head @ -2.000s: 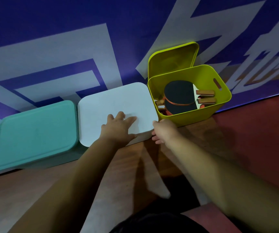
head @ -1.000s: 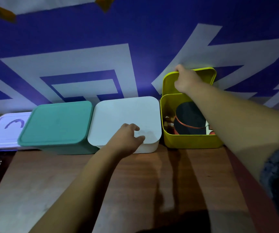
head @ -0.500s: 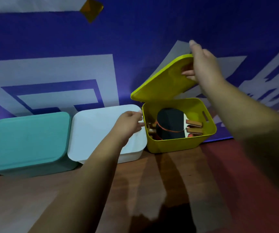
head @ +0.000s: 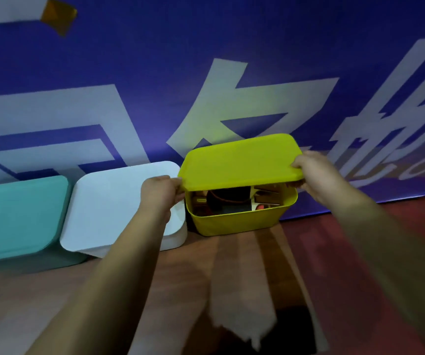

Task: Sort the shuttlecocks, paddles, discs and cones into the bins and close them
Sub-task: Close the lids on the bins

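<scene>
- Head view: the yellow-green plastic lid (head: 239, 160) with rounded corners is held over the matching yellow-green plastic bin (head: 239, 222), its near edge raised clear of the bin's rim, leaving a gap along the front.
- Through that gap show the paddles (head: 228, 202) lying inside the bin: a dark round blade and pale wooden handles (how many lie there cannot be told).
- The left hand (head: 159, 192) pinches the lid's near left corner, with its fingers curled round the edge.
- The right hand (head: 314, 175) grips the lid's near right corner, thumb on top and fingers tucked beneath.
- Just beside the yellow-green bin, on its left, stands a white rounded plastic bin (head: 114, 201) with its lid on; the left forearm crosses above its right part.
- Touching that one on its left is a teal plastic bin (head: 19, 216), also lidded, partly cut off by the frame edge.
- All three bins stand in a row on a brown wooden surface (head: 180, 290), backed against a blue banner (head: 206, 47) with large pale characters.
- To the right, the wood meets a red floor area (head: 390, 226).
</scene>
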